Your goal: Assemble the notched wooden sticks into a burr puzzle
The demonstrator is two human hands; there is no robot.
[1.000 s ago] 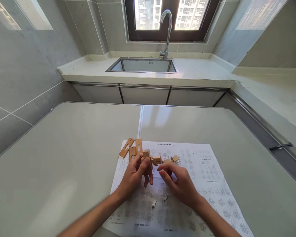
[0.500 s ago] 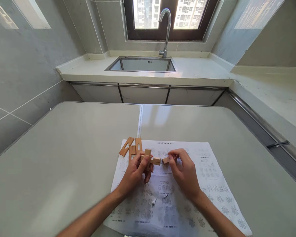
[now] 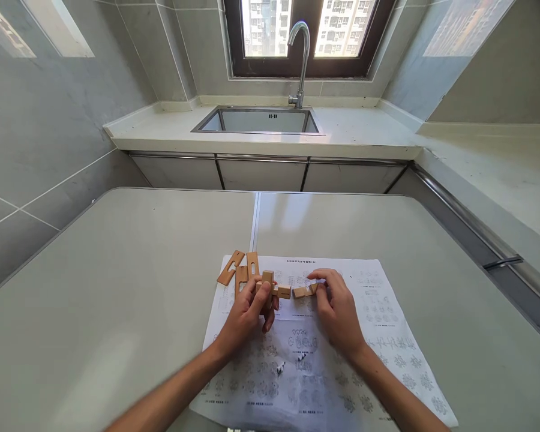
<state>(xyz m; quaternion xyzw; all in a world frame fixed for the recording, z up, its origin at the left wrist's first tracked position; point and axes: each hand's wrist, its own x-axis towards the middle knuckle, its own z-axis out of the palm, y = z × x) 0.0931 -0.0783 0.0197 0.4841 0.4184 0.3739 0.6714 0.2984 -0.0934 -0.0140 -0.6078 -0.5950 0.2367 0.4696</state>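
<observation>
wooden cross-shaped puzzle cluster (image 3: pixel 273 288) is sitting clenched in the left hand (image 3: pixel 247 313) over the printed paper sheet (image 3: pixel 382 312); right hand (image 3: pixel 338 309) is pinching a short tan wooden block (image 3: pixel 304 292) beside it, light, stiff, probably slick, best gripped by its ends.

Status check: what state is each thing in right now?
Left hand: closed on the joined wooden pieces.
Right hand: pinching a wooden bar.
Loose wooden pieces: three, lying flat just beyond the left hand.
Printed sheet: spread flat on the table.
Tap: no water seen running.
</observation>
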